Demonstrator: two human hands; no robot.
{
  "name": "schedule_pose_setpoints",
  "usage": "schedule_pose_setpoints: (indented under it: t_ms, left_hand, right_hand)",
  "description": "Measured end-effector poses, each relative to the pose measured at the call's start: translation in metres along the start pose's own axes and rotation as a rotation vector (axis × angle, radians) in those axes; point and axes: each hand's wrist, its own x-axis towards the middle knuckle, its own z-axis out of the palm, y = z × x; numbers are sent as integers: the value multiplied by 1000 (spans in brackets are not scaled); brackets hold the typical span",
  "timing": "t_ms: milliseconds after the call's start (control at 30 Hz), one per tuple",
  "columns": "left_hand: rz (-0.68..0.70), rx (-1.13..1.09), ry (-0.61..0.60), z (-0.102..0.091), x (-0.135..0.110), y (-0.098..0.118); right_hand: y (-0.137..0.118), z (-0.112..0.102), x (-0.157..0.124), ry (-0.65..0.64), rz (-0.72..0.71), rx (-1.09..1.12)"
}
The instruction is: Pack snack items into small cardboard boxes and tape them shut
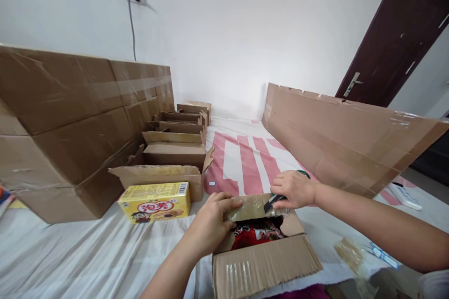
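Observation:
A small open cardboard box stands in front of me with a red printed packet inside. My left hand is closed on the box's far flap, which is covered in clear tape. My right hand is closed on a small dark cutter, its tip at the taped flap. A green tape roll peeks out behind that hand.
A yellow snack box lies at the left. Behind it runs a row of open cardboard boxes. Tall taped cardboard walls stand at left and right. Tape scraps lie at the right on the white cloth.

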Motion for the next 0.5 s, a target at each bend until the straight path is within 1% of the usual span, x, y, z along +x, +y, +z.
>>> schedule_pose_setpoints:
  t_ms: [133, 233, 367, 500]
  left_hand:
    - [24, 3, 6, -1, -1, 0]
    - [27, 11, 9, -1, -1, -1]
    - [27, 9, 17, 0, -2, -2]
    - [25, 14, 17, 0, -1, 0]
  right_hand:
    - [0, -6, 1, 49, 79, 11]
    - [2, -9, 8, 77, 120, -1]
    - [-1, -5, 17, 73, 110, -6]
    - [-4, -1, 17, 45, 82, 21]
